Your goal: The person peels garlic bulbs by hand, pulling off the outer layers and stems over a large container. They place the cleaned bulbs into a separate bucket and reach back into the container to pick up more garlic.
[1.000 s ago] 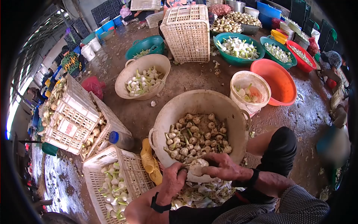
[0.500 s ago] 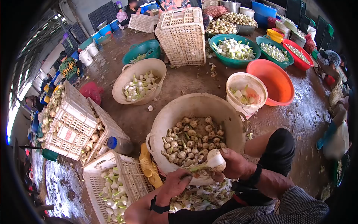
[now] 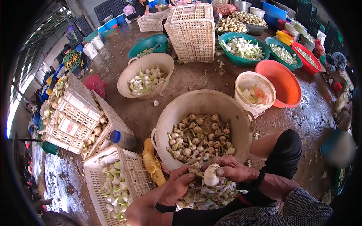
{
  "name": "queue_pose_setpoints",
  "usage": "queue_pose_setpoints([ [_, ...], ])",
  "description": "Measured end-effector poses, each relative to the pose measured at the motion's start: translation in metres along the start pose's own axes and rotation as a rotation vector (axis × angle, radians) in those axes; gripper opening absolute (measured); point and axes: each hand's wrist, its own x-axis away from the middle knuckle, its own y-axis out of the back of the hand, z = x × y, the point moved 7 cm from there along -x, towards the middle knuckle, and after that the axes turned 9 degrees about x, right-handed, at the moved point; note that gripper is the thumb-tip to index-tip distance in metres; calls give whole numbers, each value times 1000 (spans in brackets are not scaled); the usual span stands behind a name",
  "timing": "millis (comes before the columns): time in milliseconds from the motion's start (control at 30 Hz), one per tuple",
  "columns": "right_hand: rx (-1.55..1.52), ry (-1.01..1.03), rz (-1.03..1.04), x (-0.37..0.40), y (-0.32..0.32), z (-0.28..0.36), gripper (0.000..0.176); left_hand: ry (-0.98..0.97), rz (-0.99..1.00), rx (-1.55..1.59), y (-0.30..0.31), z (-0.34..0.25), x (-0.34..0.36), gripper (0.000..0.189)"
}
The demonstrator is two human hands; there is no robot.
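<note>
- Two white crates [image 3: 71, 113] lean on their sides at the far left. Their mouths face the person, probably to keep the unpeeled bulbs inside within reach. Their outer ends vanish into the dark lens rim.
- A flat crate [image 3: 132, 165] by the left knee holds clean white bulbs with green stalks; its lower corner is cut off.
- The left hand [image 3: 177, 185] has its fingers curled together, pinching the brownish skin on the bulb's left side. What lies under the fingertips is hard to make out.
- The bulb [image 3: 211, 174], white, sits between both hands. It is just over the near rim of the cream tub [image 3: 169, 115] and above a heap of peelings [image 3: 205, 196], likely so scraps drop there.
- The right hand [image 3: 235, 170] has its fingers closed over the bulb's top and the thumb pressed against its right side; the palm is hidden.
- Further right, a small bucket [image 3: 260, 109] with a few cleaned pieces touches an orange basin [image 3: 286, 84]. A figure at the edge is too blurred to read.
</note>
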Motion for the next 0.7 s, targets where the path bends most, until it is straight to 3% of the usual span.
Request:
queue_pose_setpoints([
  [333,-61,19,11,0,-2,-3,59,-16,18,45,5,2,-2,31],
  [433,-250,-88,10,0,-4,-9,56,-65,-28,22,12,-2,-3,29],
  [500,-158,-134,-169,-1,8,-13,45,-85,-42,91,13,-8,-1,23],
  [633,152,-41,-246,-6,21,-22,36,-153,-120,22,18,-13,-3,19],
  [700,619,287,-410,-3,22,0,27,-179,-161,-260,25,-13,-3,18],
])
